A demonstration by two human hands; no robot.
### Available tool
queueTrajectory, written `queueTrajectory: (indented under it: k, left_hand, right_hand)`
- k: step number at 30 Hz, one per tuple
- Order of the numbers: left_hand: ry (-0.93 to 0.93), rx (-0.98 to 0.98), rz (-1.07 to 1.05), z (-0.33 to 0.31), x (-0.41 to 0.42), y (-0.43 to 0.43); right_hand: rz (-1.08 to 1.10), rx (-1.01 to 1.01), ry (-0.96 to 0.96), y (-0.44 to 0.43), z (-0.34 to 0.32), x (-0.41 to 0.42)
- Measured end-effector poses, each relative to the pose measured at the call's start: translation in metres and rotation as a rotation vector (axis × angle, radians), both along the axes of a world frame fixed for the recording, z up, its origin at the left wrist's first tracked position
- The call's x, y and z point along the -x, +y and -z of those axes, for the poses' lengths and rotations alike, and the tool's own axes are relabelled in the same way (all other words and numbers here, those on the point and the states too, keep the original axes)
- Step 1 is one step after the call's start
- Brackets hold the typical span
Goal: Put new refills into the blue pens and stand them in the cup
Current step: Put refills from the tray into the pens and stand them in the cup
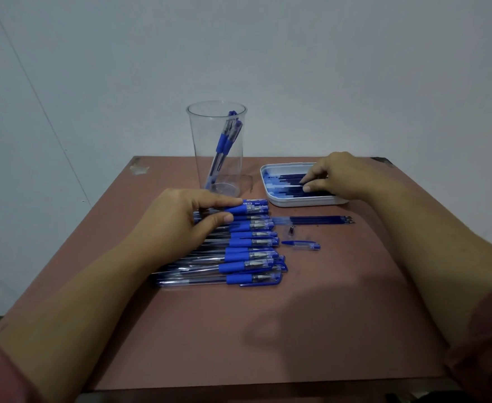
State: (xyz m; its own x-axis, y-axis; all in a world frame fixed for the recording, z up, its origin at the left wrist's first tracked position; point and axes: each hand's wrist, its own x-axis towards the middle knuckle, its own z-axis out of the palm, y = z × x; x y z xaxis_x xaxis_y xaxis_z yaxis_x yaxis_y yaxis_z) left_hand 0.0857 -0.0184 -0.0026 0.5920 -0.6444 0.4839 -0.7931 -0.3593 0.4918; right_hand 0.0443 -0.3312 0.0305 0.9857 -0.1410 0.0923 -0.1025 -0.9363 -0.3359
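Observation:
Several blue pens (247,251) lie in a row on the brown table, left of centre. My left hand (180,222) lies over the far end of the row, and its forefinger and thumb pinch the top blue pen (250,210). A clear cup (218,158) stands behind the row with a few blue pens leaning inside. At the right, a white tray (273,199) holds several dark refills (289,178). My right hand (337,175) reaches into the tray, its fingertips pinching one refill there.
Two or three loose refills (320,220) lie on the table in front of the tray. Beside them are a small metal pen tip (291,230) and a blue pen cap (302,245). The table (268,330) ends close to the tray on the right.

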Motion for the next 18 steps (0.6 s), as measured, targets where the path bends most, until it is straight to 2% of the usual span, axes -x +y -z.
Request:
queueTrajectory:
  k: [3, 8, 12, 16, 18]
  left_hand:
    - [-0.001, 0.000, 0.000, 0.000, -0.001, 0.001]
    - [-0.015, 0.026, -0.003, 0.000, -0.001, 0.001]
    - [-0.005, 0.029, 0.004, 0.000, 0.000, 0.001]
    - [-0.007, 0.046, 0.009, -0.001, 0.001, 0.001]
    - [-0.008, 0.043, 0.009, 0.000, 0.000, 0.001]
  right_hand:
    - [-0.008, 0.023, -0.064, 0.006, -0.004, 0.003]
    - [-0.080, -0.111, -0.183, 0.029, -0.023, 0.025]
    - [-0.156, -0.084, -0.227, 0.050, -0.033, 0.053]
    - [-0.183, -0.070, -0.270, 0.061, -0.019, 0.076]
    - [-0.204, -0.146, -0.356, 0.059, -0.003, 0.078]
